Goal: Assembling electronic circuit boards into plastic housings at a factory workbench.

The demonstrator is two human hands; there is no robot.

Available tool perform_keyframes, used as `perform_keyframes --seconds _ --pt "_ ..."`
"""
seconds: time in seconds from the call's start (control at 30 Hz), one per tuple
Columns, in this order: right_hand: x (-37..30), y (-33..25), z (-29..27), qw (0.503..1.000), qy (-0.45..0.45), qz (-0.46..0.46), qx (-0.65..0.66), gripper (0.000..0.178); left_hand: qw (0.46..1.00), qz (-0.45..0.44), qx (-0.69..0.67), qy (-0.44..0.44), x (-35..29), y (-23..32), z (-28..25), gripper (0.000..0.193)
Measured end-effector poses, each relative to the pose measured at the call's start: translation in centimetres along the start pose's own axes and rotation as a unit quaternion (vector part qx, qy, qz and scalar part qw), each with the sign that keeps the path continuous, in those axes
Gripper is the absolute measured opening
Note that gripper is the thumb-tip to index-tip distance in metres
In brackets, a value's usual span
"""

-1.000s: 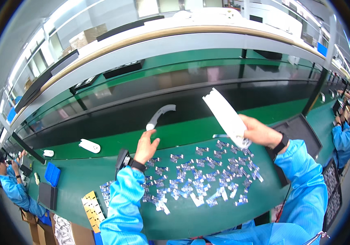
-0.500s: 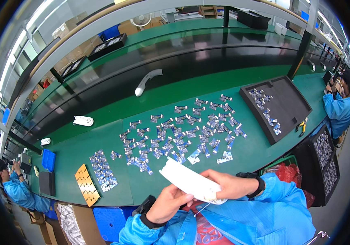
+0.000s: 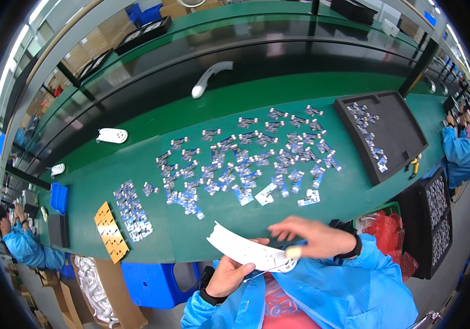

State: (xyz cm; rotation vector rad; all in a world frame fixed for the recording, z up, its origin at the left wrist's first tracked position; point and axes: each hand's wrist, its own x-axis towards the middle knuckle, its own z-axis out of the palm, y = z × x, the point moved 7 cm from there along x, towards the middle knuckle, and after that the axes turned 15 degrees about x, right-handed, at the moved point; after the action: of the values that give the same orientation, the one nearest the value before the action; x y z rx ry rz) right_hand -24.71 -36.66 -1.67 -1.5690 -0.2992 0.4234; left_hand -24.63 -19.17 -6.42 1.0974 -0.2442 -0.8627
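My left hand point(image 3: 228, 277) grips a white curved plastic shell point(image 3: 246, 247) from below, its thumb along the near edge. The shell tilts down to the right, with its wide rounded end close to my body. A thin wire or cord crosses that end. Just over the rounded end, my right hand point(image 3: 311, 236) is lifted, its fingers apart and slightly blurred. A small cream-coloured piece point(image 3: 293, 252) shows by its thumb; I cannot tell whether it is worn or held. Beyond the shell, many small blue circuit boards point(image 3: 243, 164) lie spread on the green table.
A black foam tray point(image 3: 394, 142) holding circuit boards stands at the right, near yellow-handled pliers point(image 3: 415, 165). To the left are a yellow panel point(image 3: 111, 233), a blue bin point(image 3: 59, 198) and white shells point(image 3: 112, 135). A blue stool point(image 3: 152, 285) stands below the edge. People work at both sides.
My right hand has let go of the shell and risen off its rounded end, fingers spreading. My left hand keeps hold of the shell. The view has shifted slightly.
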Motion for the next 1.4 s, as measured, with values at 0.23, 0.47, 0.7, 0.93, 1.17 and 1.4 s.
perform_keyframes --seconds 0.23,0.47,0.7,0.93,1.17,1.4 --pt "5.7 -2.9 -1.2 0.965 0.148 -0.089 -0.199 0.024 0.991 0.053 -0.024 0.121 -3.0 0.5 -4.4 0.06" --pt "16.1 -1.9 6.7 0.93 0.051 -0.149 -0.332 0.015 0.971 0.095 -0.056 0.214 -7.0 0.4 -8.1 0.063" --pt "19.4 0.7 9.0 0.884 0.071 -0.173 -0.428 0.014 0.962 0.148 -0.001 0.228 -8.2 1.4 -9.6 0.063" --pt "19.4 0.6 9.6 0.876 0.075 -0.161 -0.448 0.01 0.966 0.168 0.031 0.192 -8.0 1.8 -9.8 0.063" --pt "13.6 -4.9 6.8 0.941 0.071 -0.242 -0.226 0.027 0.964 0.188 0.09 0.167 -6.9 2.0 -8.2 0.066" --pt "5.9 -5.4 6.8 0.947 0.047 -0.252 -0.193 0.031 0.968 0.174 0.146 0.103 -2.3 2.6 -4.0 0.06"
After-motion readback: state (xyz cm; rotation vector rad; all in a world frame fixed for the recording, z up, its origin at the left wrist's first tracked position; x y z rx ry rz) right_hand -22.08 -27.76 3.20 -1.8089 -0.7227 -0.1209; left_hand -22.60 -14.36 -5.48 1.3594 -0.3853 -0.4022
